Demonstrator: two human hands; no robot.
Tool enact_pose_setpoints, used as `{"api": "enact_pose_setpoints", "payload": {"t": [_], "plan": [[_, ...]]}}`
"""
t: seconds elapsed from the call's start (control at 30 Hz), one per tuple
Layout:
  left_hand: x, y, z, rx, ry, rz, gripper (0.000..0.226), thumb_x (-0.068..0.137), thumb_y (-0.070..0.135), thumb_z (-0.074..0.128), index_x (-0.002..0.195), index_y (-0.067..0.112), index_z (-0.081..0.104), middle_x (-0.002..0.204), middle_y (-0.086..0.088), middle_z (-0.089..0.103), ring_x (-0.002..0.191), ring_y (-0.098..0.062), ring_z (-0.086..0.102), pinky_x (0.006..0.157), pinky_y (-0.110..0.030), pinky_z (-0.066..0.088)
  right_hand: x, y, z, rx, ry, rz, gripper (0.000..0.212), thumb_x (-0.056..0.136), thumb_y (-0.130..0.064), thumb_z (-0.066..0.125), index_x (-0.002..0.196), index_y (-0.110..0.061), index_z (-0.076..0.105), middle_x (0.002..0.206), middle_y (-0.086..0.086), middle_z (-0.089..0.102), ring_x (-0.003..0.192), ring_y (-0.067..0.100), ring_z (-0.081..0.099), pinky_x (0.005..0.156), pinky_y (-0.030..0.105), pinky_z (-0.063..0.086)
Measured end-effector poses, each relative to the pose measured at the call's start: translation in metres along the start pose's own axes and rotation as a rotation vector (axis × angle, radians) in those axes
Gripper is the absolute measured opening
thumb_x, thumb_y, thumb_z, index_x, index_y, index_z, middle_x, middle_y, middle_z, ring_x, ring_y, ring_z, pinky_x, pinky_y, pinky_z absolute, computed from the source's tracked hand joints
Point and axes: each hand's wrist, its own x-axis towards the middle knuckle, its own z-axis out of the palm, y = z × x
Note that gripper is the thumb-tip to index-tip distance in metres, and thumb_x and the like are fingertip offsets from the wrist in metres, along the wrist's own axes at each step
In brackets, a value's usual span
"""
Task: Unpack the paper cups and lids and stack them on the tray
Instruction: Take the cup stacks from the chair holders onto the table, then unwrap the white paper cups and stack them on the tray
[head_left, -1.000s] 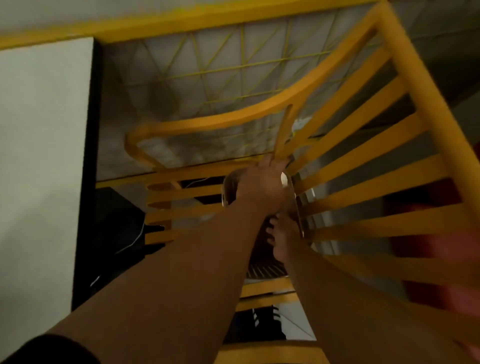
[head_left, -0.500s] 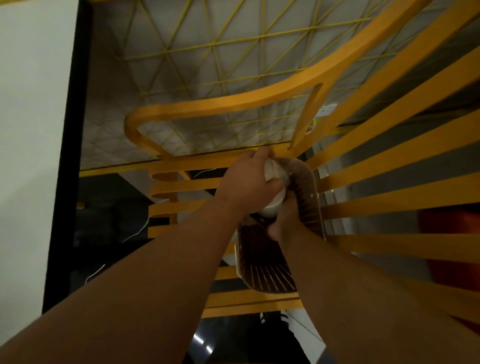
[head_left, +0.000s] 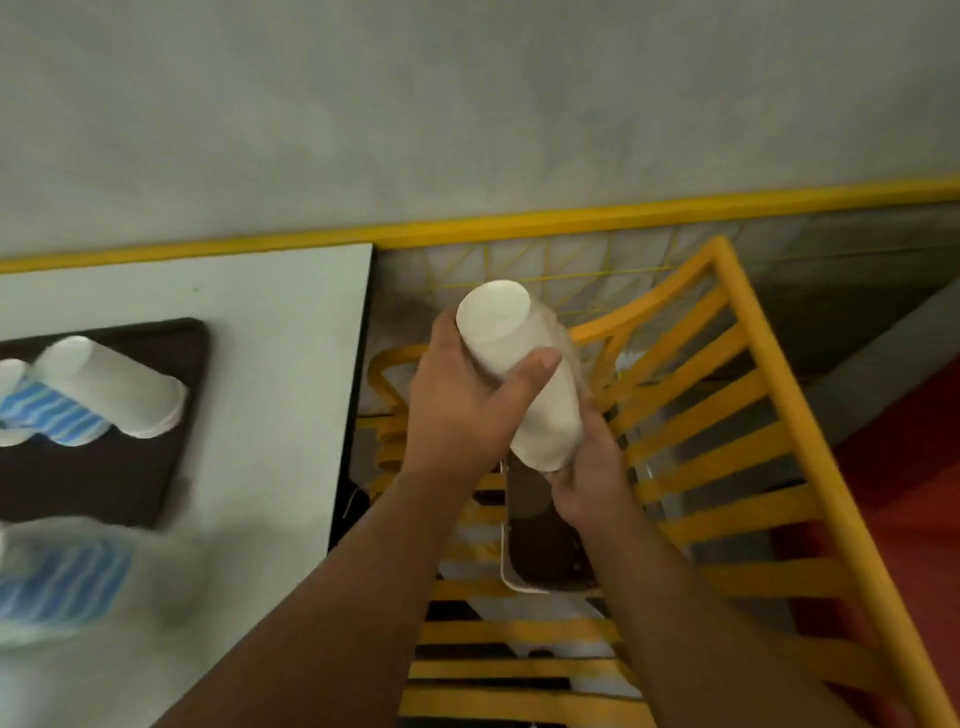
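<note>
Gripping white cup stack (head_left: 519, 374) past table edge (head_left: 353, 395), both hands, above yellow chair (head_left: 727, 467)

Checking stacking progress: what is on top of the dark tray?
On the dark tray lie a white cup stack and a blue-striped cup stack, both on their sides. The tray's left part is out of frame.

A white table (head_left: 249, 332) fills the left side, its dark edge running down beside a yellow slatted chair (head_left: 727, 467) on the right. Behind both, a grey wall (head_left: 467, 104) ends at a yellow strip (head_left: 571, 218), and below the strip there's a pale tiled surface crossed with thin yellow lines (head_left: 519, 265). Off at the far right edge, a red floor patch (head_left: 914, 493) shows past the chair's frame, next to a grey band (head_left: 872, 374).
</note>
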Motion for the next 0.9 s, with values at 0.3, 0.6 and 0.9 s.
{"api": "enact_pose_setpoints", "payload": {"t": [0.3, 0.6, 0.9], "plan": [[-0.099, 0.071, -0.146, -0.099, 0.021, 0.097, 0.082, 0.07, 0.05, 0.081, 0.135, 0.031, 0.037, 0.119, 0.016, 0.058, 0.109, -0.004, 0.057, 0.092, -0.037, 0.053, -0.188, 0.0, 0.124, 0.033, -0.184, 0.043, 0.051, 0.089, -0.06, 0.056, 0.122, -0.022, 0.064, 0.111, 0.006, 0.073, 0.099, 0.027, 0.071, 0.084, 0.047, 0.057], [-0.195, 0.066, -0.322, -0.222, -0.025, 0.11, 0.104, 0.049, 0.054, 0.088, 0.136, 0.026, 0.039, 0.126, 0.009, 0.062, 0.116, -0.01, 0.06, 0.101, -0.044, 0.049, -0.362, 0.069, 0.212, 0.098, -0.557, 0.222, 0.048, 0.102, -0.049, 0.039, 0.135, -0.019, 0.056, 0.127, 0.009, 0.066, 0.119, 0.026, 0.062, 0.09, 0.039, 0.054], [-0.226, -0.007, -0.436, -0.444, 0.125, 0.068, 0.083, 0.062, 0.017, 0.088, 0.134, 0.009, 0.048, 0.125, -0.016, 0.064, 0.116, -0.033, 0.062, 0.098, -0.053, 0.05, -0.404, 0.157, 0.294, 0.025, -0.635, 0.491, 0.046, 0.095, -0.045, 0.05, 0.13, -0.017, 0.058, 0.121, 0.013, 0.068, 0.113, 0.029, 0.064, 0.089, 0.043, 0.054]]}}
